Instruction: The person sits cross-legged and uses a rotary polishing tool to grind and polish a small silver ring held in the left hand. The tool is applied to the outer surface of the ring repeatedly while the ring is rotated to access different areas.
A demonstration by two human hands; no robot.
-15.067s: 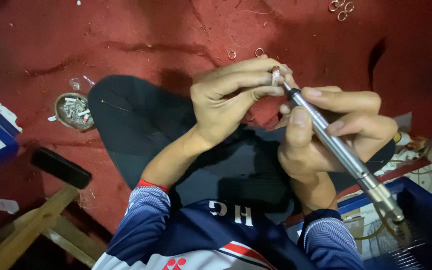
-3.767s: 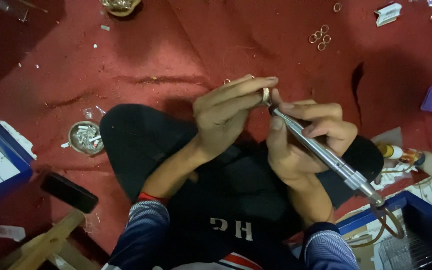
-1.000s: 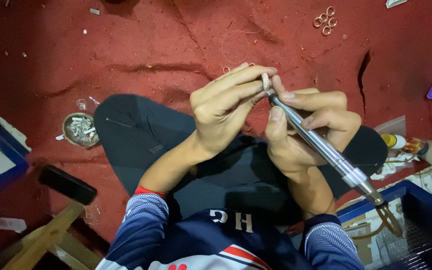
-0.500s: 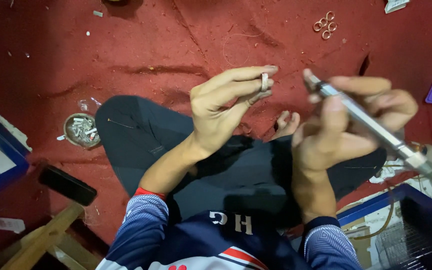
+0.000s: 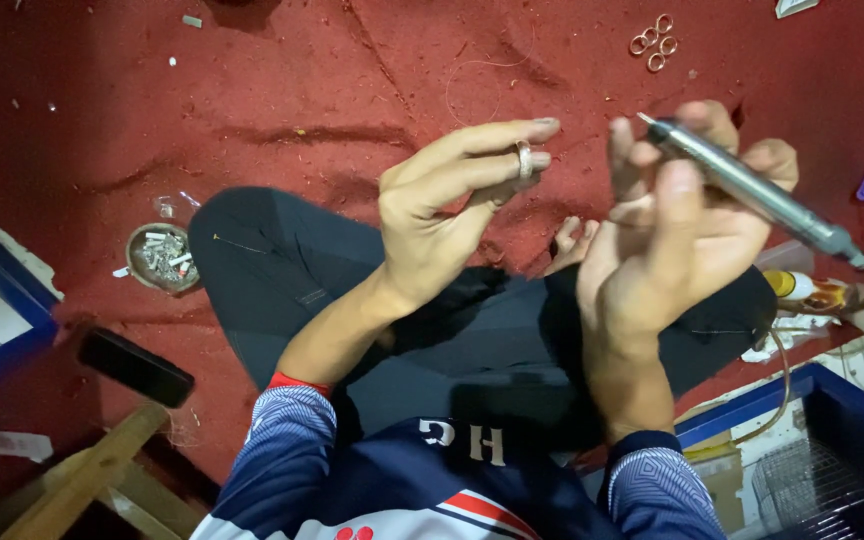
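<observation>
My left hand (image 5: 447, 215) pinches a small silver ring (image 5: 524, 160) between thumb and fingertips, held up over my crossed legs. My right hand (image 5: 667, 235) grips a grey metal pen-shaped rotary tool (image 5: 752, 190), its thin tip pointing up-left and now a hand's width away from the ring. A hose leaves the tool's rear end at the right. Both hands hover above my dark trousers and the red carpet.
Several loose metal rings (image 5: 651, 45) lie on the red carpet (image 5: 302, 90) at the top. A small round dish of scraps (image 5: 163, 257) sits left of my knee. A black phone (image 5: 135, 366), a wooden stool (image 5: 82, 480) and blue trays (image 5: 832, 440) flank me.
The tool tip was touching the ring one second ago; my right hand has since drawn the tool away to the right and turned its palm toward me. My left hand has lifted the ring slightly.
</observation>
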